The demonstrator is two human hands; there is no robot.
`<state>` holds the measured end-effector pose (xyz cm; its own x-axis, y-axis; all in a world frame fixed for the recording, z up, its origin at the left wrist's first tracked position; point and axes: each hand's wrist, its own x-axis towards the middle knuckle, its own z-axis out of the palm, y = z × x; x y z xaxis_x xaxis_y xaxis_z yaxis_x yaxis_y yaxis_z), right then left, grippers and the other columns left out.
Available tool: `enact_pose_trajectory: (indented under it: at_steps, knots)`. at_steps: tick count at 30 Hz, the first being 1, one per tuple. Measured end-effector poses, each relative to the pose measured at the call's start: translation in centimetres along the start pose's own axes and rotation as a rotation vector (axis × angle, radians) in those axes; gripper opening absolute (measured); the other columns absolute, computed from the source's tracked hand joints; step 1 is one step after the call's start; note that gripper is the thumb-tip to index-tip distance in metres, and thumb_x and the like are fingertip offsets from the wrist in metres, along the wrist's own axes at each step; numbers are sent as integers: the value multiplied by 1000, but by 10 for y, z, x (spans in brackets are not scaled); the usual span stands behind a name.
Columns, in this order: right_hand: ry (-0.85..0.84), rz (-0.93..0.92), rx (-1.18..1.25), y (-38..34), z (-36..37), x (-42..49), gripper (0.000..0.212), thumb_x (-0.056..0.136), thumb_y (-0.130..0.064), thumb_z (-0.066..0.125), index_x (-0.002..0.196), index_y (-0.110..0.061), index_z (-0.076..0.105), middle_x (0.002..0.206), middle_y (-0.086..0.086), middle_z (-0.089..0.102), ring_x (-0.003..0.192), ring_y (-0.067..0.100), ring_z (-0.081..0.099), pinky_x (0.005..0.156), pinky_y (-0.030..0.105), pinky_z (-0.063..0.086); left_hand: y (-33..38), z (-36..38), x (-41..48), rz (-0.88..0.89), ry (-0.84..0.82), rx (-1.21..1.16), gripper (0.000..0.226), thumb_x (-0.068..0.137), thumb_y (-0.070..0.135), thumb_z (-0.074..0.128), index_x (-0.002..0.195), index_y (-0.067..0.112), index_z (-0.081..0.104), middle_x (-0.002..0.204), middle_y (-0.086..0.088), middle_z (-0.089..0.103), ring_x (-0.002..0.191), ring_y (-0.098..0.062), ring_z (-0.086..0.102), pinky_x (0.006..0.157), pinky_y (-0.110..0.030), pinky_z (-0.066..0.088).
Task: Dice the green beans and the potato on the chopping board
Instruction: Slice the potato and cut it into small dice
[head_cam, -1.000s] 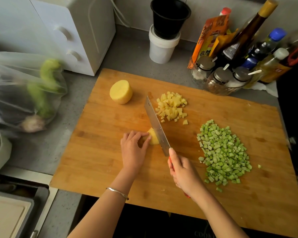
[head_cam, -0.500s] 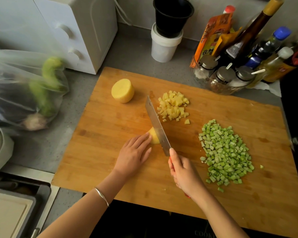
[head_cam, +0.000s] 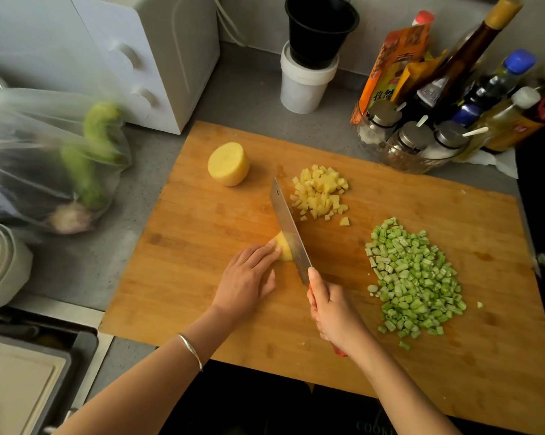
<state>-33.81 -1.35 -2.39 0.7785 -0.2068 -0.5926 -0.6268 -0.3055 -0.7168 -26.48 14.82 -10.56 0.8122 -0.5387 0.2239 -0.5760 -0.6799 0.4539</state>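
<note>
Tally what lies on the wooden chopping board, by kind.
Undiced yellow potato pieces: 2, the round half and the wedge
Diced heaps: 2, yellow potato cubes and green bean bits
Steel-bladed knife: 1
Total: 5

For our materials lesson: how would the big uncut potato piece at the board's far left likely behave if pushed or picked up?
The potato piece looks thick and solid, so it is probably stiff and fairly heavy for its size. Its peeled surface is likely slippery. Its rounded sides suggest it could roll if tipped.
</note>
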Motion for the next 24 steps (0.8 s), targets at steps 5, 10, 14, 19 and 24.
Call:
enact_pose_trajectory:
  at_steps: [5, 10, 14, 19, 24]
  knots:
    - [43, 8, -49, 1, 6, 4, 60, 89, -67, 26, 60, -17, 40, 38, -8, 35, 36, 6, 32, 47, 27, 25, 0, -1, 1, -13, -18, -8, 43, 91, 31, 44, 127, 14, 59, 132, -2, 57, 118, -20, 51, 100, -35, 42]
    - [72, -21, -33, -10, 5, 16, 59, 93, -65, 29, 58, -19, 42, 36, -10, 38, 38, 7, 34, 48, 26, 27, 1, -3, -1, -13, -40, 16, 44, 91, 32, 44, 130, 15, 57, 133, -1, 56, 119, -20, 51, 102, -34, 39]
    - [48, -35, 72, -2, 1, 4, 57, 94, -63, 30, 64, -16, 41, 45, -6, 35, 37, 9, 30, 45, 25, 24, 4, -6, -2, -26, -57, 23, 48, 92, 37, 42, 135, 17, 53, 139, 0, 52, 124, -18, 47, 104, -32, 36]
    - [37, -69, 51, -2, 1, -5, 59, 84, -71, 28, 62, -18, 40, 46, -5, 36, 36, 6, 31, 40, 17, 24, 4, -7, -5, -52, -27, 11, 47, 92, 38, 44, 130, 14, 58, 135, -3, 55, 125, -22, 50, 103, -33, 38]
    - [28, -65, 34, -1, 1, -4, 56, 93, -63, 31, 62, -17, 40, 43, -7, 35, 35, 5, 31, 38, 13, 24, 4, -6, -5, -60, -20, 18, 45, 92, 39, 44, 125, 14, 61, 132, -4, 58, 124, -24, 51, 103, -33, 38]
